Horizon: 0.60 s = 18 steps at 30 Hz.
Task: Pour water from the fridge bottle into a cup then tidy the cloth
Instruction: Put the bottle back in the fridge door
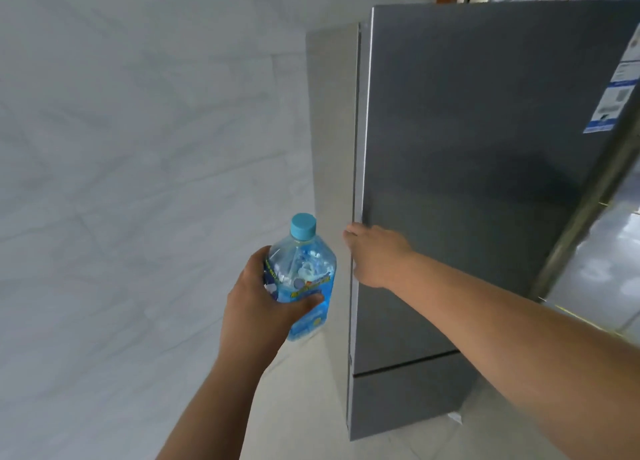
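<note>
A clear water bottle (304, 272) with a light blue cap and a blue label stands upright in my left hand (258, 307), which is wrapped around its lower half. To its right is the grey fridge (467, 182), its upper door closed or nearly closed. My right hand (375, 255) rests on the left edge of that door, fingers curled around the edge at about the height of the bottle's cap. No cup or cloth is in view.
A pale marbled tiled wall (138, 148) fills the left half of the view. A narrow gap separates the wall from the fridge side. An energy label sticker (620, 89) is on the fridge at the upper right. Light floor tiles (311, 407) lie below.
</note>
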Available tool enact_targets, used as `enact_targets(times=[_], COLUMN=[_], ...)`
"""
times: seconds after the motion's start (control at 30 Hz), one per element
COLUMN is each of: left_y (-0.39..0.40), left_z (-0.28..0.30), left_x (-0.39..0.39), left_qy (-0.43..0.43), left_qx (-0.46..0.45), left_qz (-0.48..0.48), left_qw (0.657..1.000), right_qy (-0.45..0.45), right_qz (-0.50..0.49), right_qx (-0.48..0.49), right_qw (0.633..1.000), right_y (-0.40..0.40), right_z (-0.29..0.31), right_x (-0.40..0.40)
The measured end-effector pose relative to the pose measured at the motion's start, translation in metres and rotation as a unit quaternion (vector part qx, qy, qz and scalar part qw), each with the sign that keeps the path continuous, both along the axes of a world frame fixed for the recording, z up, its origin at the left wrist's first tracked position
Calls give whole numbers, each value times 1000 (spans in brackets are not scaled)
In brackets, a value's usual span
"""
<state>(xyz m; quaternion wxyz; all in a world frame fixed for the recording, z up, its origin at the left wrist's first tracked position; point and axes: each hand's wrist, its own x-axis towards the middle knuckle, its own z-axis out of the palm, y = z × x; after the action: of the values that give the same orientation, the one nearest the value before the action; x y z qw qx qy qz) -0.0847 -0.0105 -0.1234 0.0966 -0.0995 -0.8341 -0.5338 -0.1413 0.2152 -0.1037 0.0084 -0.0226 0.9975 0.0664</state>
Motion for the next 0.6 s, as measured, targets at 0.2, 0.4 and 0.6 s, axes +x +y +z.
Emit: enact_targets(times=[0.2,0.4,0.6], left_y=[-2,11,22], left_z=[0,-11,-19], left_x=[-79,-127,-151], left_qy=[5,0,-18], left_qx=[-21,-46,-41], left_qz=[-53,-128,-211], left_qw=[998,991,976], right_qy=[29,47,84], right_qz=[-47,-125,-187], right_qx=[108,54,-12], right_qw=[993,990,979], right_y=[-1,-11,-32], right_z=[-26,-60,-32], right_x=[-43,-50,-32])
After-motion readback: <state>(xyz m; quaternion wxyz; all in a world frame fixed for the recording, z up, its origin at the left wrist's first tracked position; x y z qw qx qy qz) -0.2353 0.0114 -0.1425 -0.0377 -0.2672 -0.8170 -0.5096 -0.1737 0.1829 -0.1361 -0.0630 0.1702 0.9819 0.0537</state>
